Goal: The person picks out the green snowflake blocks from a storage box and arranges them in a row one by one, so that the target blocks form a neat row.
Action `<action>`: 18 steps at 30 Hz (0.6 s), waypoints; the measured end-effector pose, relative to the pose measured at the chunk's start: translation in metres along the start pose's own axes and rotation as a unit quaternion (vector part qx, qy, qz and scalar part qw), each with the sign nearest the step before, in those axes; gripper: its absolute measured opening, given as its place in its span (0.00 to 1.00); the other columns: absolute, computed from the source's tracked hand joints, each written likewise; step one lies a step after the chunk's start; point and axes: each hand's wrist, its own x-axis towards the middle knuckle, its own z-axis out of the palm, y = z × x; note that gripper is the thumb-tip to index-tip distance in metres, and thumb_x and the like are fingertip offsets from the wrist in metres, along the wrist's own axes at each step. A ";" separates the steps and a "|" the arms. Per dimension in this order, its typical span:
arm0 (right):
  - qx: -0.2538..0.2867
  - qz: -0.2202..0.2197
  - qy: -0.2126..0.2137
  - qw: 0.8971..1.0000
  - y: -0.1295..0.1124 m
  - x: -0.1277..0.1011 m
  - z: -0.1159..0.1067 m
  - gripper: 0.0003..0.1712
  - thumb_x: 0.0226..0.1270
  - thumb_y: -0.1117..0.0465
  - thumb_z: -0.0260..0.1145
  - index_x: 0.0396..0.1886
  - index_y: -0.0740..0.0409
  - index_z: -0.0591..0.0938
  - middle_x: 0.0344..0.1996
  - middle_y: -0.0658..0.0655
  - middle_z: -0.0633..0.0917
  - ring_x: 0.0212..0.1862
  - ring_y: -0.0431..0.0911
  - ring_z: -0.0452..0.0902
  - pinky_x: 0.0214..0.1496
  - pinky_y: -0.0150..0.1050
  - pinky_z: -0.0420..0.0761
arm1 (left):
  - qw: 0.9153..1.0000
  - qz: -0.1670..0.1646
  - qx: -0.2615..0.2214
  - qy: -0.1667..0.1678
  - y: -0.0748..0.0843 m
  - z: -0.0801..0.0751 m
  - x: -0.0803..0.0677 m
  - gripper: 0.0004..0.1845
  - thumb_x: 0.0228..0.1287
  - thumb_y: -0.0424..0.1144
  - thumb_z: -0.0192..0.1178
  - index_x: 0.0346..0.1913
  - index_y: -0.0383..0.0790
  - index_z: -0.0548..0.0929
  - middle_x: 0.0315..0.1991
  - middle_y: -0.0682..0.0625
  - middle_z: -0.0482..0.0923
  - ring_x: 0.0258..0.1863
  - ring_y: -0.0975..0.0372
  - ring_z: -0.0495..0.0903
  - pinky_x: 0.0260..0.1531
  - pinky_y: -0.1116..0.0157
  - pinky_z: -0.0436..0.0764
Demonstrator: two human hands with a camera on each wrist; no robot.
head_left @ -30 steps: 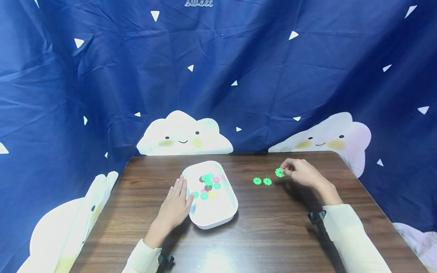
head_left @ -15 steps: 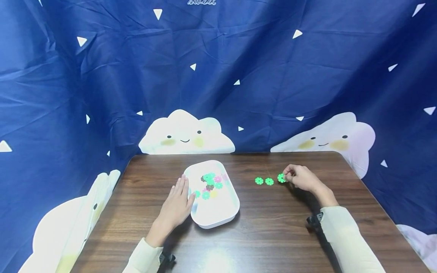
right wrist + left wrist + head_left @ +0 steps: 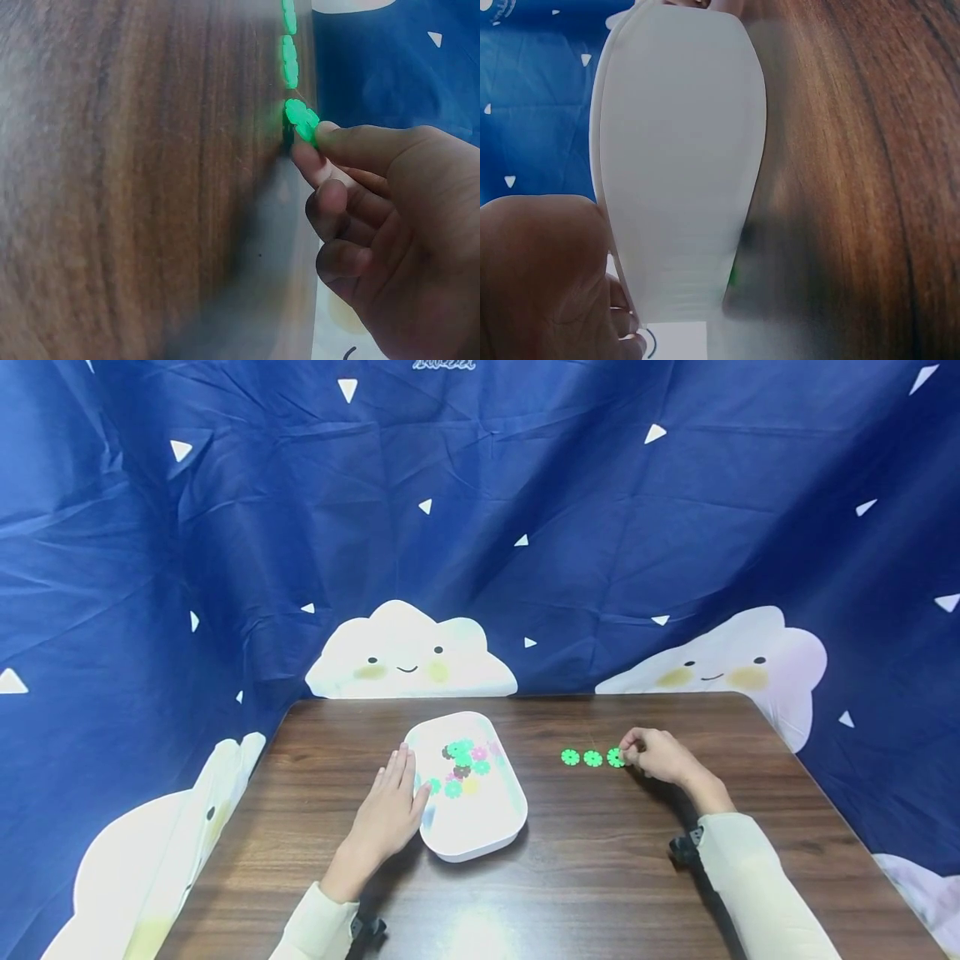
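Note:
My right hand point(image 3: 660, 755) pinches a green flower-shaped disc point(image 3: 301, 120) between thumb and forefinger, tilted close over the table. It is at the right end of a row with two more green discs, the middle one point(image 3: 592, 759) and the left one point(image 3: 570, 757), which lie flat. My left hand point(image 3: 386, 806) rests with straight fingers along the left rim of a white tray point(image 3: 468, 835). In the left wrist view the tray's outer side wall point(image 3: 679, 150) fills the middle, with the thumb side of the hand at lower left.
Inside the tray lie several flower discs in green, a pink one point(image 3: 479, 753), a yellow one point(image 3: 469, 786) and dark brown ones. The brown wooden table point(image 3: 600, 860) ends at a blue curtain point(image 3: 480, 527) with white clouds.
My right hand has brought the green disc down and toward the row, lining it up beside the other two. The left hand has stayed at the tray. The head view shifted slightly.

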 end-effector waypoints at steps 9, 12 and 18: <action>-0.033 0.015 0.008 0.999 -0.002 0.000 0.001 0.06 0.68 0.59 0.62 0.39 0.57 0.80 0.28 0.52 0.82 0.24 0.41 0.77 0.26 0.36 0.79 | 1.000 -0.002 -0.002 -0.003 0.002 -0.002 -0.001 0.36 0.77 0.53 0.40 0.76 0.29 0.53 0.79 0.37 0.45 0.78 0.46 0.48 0.75 0.46 0.54; -0.037 0.020 0.007 0.999 -0.003 -0.001 0.001 0.07 0.69 0.58 0.62 0.40 0.56 0.80 0.29 0.52 0.82 0.24 0.42 0.77 0.27 0.36 0.79 | 1.000 0.000 0.002 0.000 0.002 -0.001 0.000 0.36 0.77 0.53 0.40 0.76 0.29 0.53 0.78 0.36 0.46 0.78 0.46 0.49 0.75 0.46 0.55; -0.048 0.017 0.012 0.999 -0.001 -0.001 0.001 0.07 0.69 0.58 0.62 0.40 0.56 0.80 0.29 0.52 0.82 0.24 0.42 0.78 0.27 0.36 0.79 | 1.000 0.001 0.008 -0.005 0.001 -0.003 -0.001 0.37 0.78 0.54 0.39 0.76 0.29 0.52 0.79 0.37 0.45 0.79 0.48 0.47 0.76 0.48 0.52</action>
